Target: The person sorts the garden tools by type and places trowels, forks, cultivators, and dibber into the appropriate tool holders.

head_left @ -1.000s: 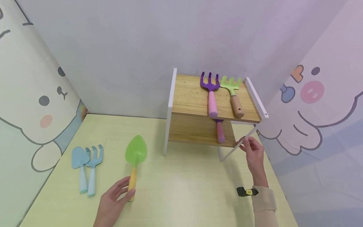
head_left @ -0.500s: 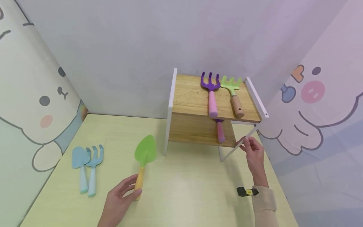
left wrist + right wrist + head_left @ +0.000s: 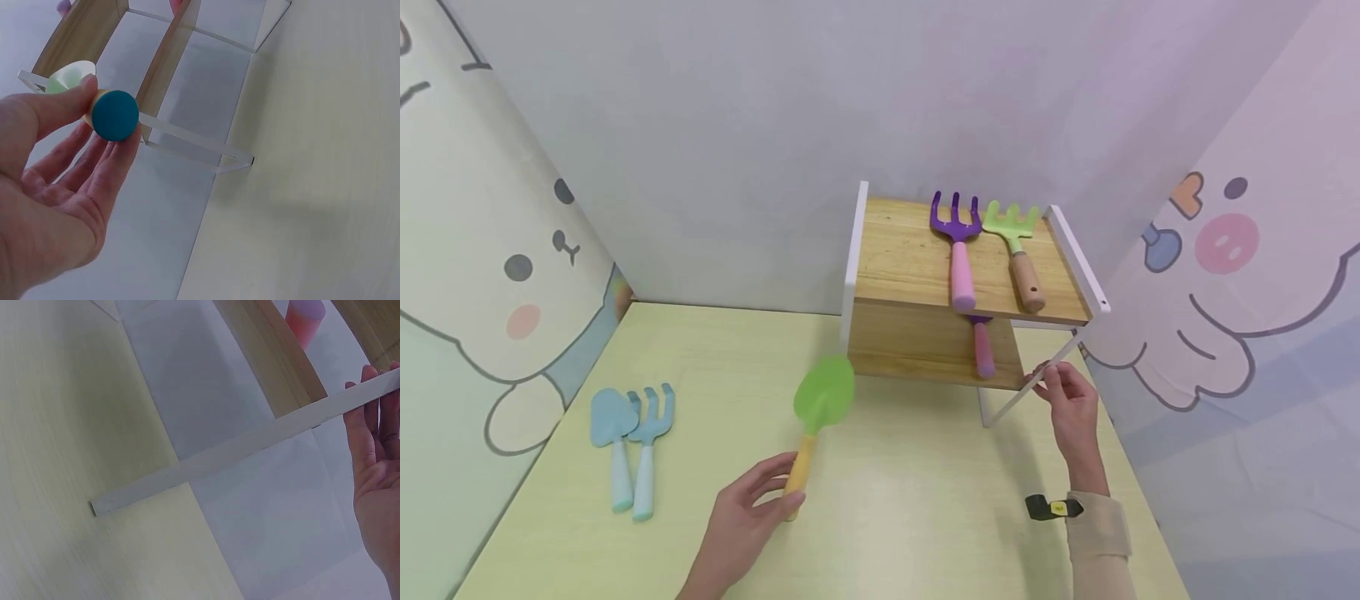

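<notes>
My left hand [image 3: 747,515] pinches the yellow handle of a green garden trowel [image 3: 824,393] between thumb and fingers. The trowel's blade points up and away, in front of the shelf's left leg. In the left wrist view the blue-green end of the trowel handle [image 3: 115,115] faces the camera. My right hand [image 3: 1072,412] holds a slanting white leg [image 3: 1017,398] of the two-tier wooden shelf [image 3: 898,258]; in the right wrist view its fingers lie behind that white bar [image 3: 237,447]. The trowel blade is mostly hidden in the left wrist view.
On the top board lie a purple hand fork [image 3: 962,267] with a pink handle and a green hand fork [image 3: 1025,275] with a brown handle. Another purple-pink tool [image 3: 983,348] lies on the lower board. A blue trowel [image 3: 613,421] and blue fork [image 3: 651,429] rest on the table's left.
My left hand has carried the green trowel to the right, closer to the shelf, its blade now overlapping the left leg in view. My right hand stays on the shelf leg.
</notes>
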The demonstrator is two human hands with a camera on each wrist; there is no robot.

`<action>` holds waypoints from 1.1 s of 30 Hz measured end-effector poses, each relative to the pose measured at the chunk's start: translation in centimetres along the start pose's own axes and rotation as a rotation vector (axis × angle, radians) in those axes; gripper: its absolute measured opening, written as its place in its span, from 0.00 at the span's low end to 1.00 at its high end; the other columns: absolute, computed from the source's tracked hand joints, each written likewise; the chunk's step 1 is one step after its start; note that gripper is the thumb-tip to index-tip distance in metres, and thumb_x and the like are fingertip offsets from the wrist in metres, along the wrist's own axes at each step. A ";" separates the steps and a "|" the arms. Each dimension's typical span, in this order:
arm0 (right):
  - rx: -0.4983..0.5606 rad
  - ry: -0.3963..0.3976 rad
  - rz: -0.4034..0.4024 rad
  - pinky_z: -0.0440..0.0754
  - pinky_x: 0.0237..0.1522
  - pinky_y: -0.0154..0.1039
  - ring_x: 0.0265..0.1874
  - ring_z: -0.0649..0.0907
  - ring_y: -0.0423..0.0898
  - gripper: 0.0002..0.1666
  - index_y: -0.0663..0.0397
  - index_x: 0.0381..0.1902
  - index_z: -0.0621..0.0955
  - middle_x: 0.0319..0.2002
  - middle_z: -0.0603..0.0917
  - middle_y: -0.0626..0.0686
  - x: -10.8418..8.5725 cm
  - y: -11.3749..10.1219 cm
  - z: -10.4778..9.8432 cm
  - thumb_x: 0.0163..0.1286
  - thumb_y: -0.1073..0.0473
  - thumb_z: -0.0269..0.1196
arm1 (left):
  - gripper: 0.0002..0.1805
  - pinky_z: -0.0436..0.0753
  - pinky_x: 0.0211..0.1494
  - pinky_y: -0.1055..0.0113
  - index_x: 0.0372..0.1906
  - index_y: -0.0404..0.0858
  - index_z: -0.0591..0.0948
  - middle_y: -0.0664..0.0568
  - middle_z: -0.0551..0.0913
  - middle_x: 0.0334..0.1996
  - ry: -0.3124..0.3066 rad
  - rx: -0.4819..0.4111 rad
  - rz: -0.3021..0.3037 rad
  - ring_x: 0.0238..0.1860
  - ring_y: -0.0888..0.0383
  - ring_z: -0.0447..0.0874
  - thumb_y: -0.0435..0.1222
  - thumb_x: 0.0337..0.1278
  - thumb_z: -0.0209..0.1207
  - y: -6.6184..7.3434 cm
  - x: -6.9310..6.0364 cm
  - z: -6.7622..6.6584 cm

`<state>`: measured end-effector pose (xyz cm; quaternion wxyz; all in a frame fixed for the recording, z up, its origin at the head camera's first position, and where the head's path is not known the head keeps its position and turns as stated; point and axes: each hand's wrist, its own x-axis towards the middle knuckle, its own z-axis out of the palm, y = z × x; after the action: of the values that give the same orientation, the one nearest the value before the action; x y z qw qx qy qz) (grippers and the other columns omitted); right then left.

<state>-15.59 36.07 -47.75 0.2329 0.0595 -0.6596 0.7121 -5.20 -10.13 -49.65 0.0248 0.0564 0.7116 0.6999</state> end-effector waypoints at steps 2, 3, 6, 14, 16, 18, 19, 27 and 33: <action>-0.005 0.004 0.003 0.87 0.46 0.36 0.37 0.89 0.42 0.09 0.70 0.42 0.81 0.36 0.86 0.50 0.0 0.0 0.0 0.79 0.71 0.54 | 0.23 0.90 0.45 0.58 0.61 0.36 0.81 0.43 0.84 0.53 -0.025 -0.019 0.017 0.50 0.52 0.87 0.27 0.61 0.69 0.1 0.2 0.4; -0.010 0.006 0.004 0.87 0.46 0.36 0.37 0.89 0.42 0.09 0.70 0.42 0.82 0.36 0.86 0.50 0.0 0.0 0.0 0.79 0.71 0.54 | 0.23 0.90 0.45 0.57 0.62 0.35 0.80 0.42 0.83 0.53 -0.039 -0.023 0.031 0.50 0.52 0.87 0.27 0.61 0.68 0.2 0.4 0.5; -0.018 0.008 0.005 0.87 0.46 0.36 0.37 0.89 0.42 0.09 0.69 0.41 0.82 0.36 0.86 0.50 -0.1 0.0 0.1 0.79 0.70 0.55 | 0.23 0.90 0.45 0.56 0.62 0.34 0.80 0.39 0.83 0.54 -0.077 -0.039 0.056 0.50 0.52 0.87 0.27 0.63 0.67 0.4 0.7 1.0; -0.007 0.001 0.001 0.87 0.46 0.37 0.37 0.89 0.42 0.09 0.71 0.41 0.81 0.36 0.86 0.51 0.1 0.1 0.1 0.79 0.69 0.55 | 0.23 0.90 0.46 0.56 0.61 0.36 0.81 0.41 0.84 0.55 -0.123 -0.085 0.011 0.51 0.50 0.86 0.28 0.61 0.69 0.8 1.8 2.2; -0.009 0.001 0.004 0.87 0.46 0.37 0.38 0.89 0.42 0.09 0.71 0.41 0.81 0.36 0.86 0.51 0.1 0.1 0.1 0.79 0.69 0.56 | 0.23 0.90 0.46 0.54 0.61 0.35 0.81 0.41 0.84 0.55 -0.134 -0.095 0.008 0.51 0.49 0.86 0.28 0.61 0.69 0.9 2.1 2.5; -0.012 0.003 0.006 0.87 0.46 0.36 0.38 0.89 0.42 0.09 0.71 0.42 0.81 0.36 0.86 0.51 0.1 0.2 0.1 0.79 0.69 0.55 | 0.24 0.89 0.46 0.54 0.61 0.35 0.81 0.40 0.84 0.54 -0.145 -0.099 0.010 0.51 0.49 0.86 0.28 0.61 0.70 1.0 2.4 2.8; -0.012 0.002 0.007 0.87 0.46 0.36 0.38 0.89 0.42 0.09 0.72 0.42 0.81 0.36 0.85 0.51 0.1 0.2 0.1 0.79 0.69 0.55 | 0.24 0.89 0.46 0.54 0.62 0.35 0.80 0.40 0.84 0.54 -0.150 -0.099 0.012 0.51 0.49 0.86 0.29 0.61 0.70 1.1 2.5 2.9; 0.003 -0.007 0.003 0.88 0.46 0.37 0.38 0.89 0.42 0.10 0.70 0.40 0.81 0.36 0.85 0.51 0.1 0.3 0.1 0.79 0.69 0.55 | 0.23 0.89 0.47 0.57 0.60 0.35 0.82 0.42 0.84 0.55 -0.150 -0.099 0.011 0.51 0.49 0.86 0.28 0.59 0.70 1.4 3.6 3.9; 0.004 -0.003 0.002 0.88 0.46 0.36 0.38 0.89 0.42 0.09 0.69 0.40 0.82 0.36 0.85 0.51 0.0 0.2 0.0 0.79 0.68 0.56 | 0.23 0.89 0.47 0.60 0.60 0.36 0.82 0.43 0.86 0.52 -0.149 -0.040 0.060 0.51 0.47 0.87 0.30 0.60 0.71 1.7 4.6 4.7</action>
<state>-15.69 36.11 -47.94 0.2310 0.0606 -0.6585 0.7137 -9.14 -4.90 -47.80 0.0581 0.1291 0.6917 0.7081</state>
